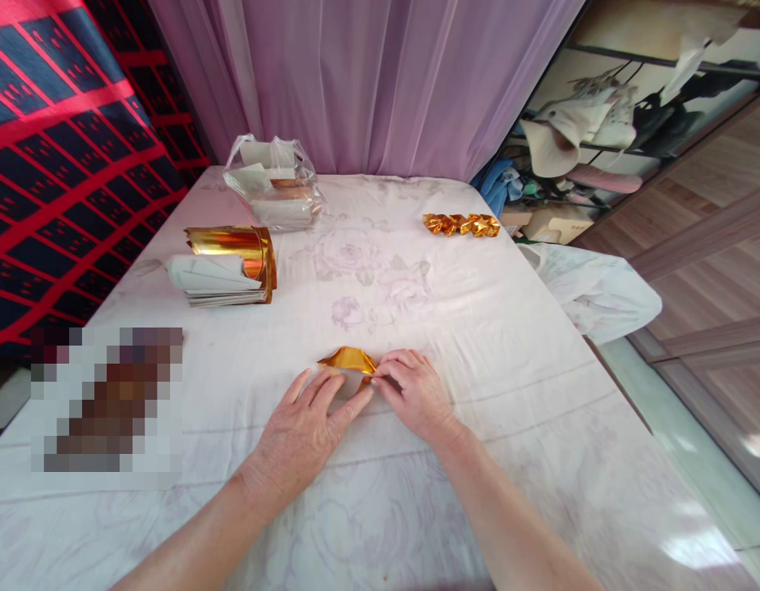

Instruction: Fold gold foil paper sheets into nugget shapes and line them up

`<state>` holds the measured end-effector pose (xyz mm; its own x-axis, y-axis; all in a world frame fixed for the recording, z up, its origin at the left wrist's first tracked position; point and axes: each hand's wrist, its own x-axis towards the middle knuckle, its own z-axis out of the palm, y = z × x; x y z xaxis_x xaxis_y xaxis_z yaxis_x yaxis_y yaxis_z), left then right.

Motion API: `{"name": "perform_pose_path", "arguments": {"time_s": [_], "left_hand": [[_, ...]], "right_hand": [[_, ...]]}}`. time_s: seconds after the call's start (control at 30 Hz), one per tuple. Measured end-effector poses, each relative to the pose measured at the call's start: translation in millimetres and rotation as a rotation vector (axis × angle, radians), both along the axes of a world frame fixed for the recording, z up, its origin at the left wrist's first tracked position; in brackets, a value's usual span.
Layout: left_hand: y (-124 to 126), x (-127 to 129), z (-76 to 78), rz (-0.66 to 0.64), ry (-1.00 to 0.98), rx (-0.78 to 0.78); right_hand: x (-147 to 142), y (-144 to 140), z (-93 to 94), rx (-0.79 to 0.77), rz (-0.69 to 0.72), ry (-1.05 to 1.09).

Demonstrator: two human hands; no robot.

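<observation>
A sheet of gold foil paper, partly folded with its pale underside showing, lies on the cloth in front of me. The fingertips of my left hand rest along its left and near side, and the thumb reaches across to the right end, so the sheet sits between thumb and fingers. At that right end my right hand pinches the corner between thumb and fingers. Farther back to the right is a row of folded gold foil pieces.
A curved stack of gold foil sheets lies left. Behind it stands a clear plastic bag of more sheets. A blurred-out patch covers something at left. Past the right edge of the table are a white bag and a shoe rack.
</observation>
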<state>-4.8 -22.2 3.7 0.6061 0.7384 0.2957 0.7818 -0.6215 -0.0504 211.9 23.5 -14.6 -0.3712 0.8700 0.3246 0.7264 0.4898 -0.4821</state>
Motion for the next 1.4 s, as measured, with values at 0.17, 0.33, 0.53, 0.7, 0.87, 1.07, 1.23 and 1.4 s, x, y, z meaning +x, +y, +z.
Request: {"name": "perform_pose_path", "arguments": {"time_s": [0.17,0.33,0.53,0.7,0.87,1.07,1.23,1.4], "left_hand": [[1,1,0.2,0.025,-0.014,-0.043],[0,1,-0.1,0.028,-0.021,-0.065],[0,1,-2.2,0.039,-0.036,-0.076],[0,1,-1.7,0.037,-0.044,-0.074],[0,1,-1.7,0.048,-0.044,-0.077],[0,2,-1.6,0.052,-0.051,-0.078],[-1,2,-1.4,0.056,-0.054,-0.082],[0,2,-1.2,0.057,-0.058,-0.079]], "right_hand": [[-1,0,0.4,0.018,0.002,-0.019],[1,-1,-0.6,0.015,0.006,0.033],[5,-1,-1.3,0.023,-0.017,0.074],[3,-1,-0.4,-0.004,-0.041,0.048],[0,-1,-0.2,-0.022,-0.076,0.007],[-3,0,-0.1,-0.016,-0.111,-0.006],[-5,-1,0.4,-0.019,-0.126,-0.008],[-6,-1,0.2,-0.014,-0.13,-0.023]]}}
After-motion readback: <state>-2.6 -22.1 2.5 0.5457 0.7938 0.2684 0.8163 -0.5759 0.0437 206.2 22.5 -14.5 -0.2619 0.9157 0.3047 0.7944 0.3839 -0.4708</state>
